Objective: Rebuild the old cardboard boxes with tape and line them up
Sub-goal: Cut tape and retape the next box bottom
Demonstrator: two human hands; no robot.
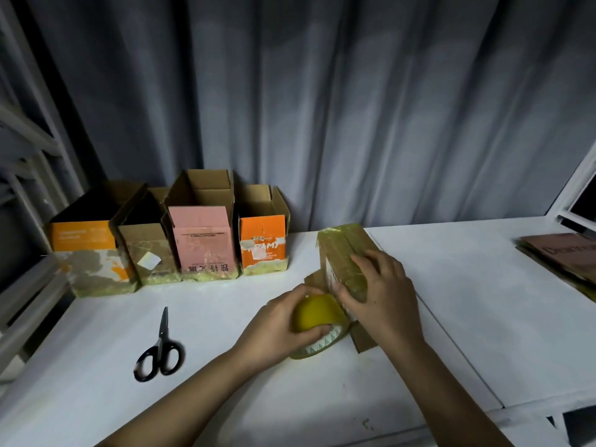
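A cardboard box (343, 250) lies bottom up on the white table (467, 317), its base covered in yellowish tape. My right hand (377, 291) presses flat on the near end of that base. My left hand (283, 321) grips a yellow tape roll (317, 324) right beside the box, a strip running from the roll up onto the box edge. Several rebuilt open-topped boxes stand in a row at the back left: an orange one (87, 250), a brown one (151, 253), a pink one (203, 243) and a small orange one (263, 243).
Black-handled scissors (159, 350) lie on the table to the left of my hands. Flattened cardboard (561, 256) is stacked at the right edge. A grey curtain hangs behind, and a white rack stands at the far left.
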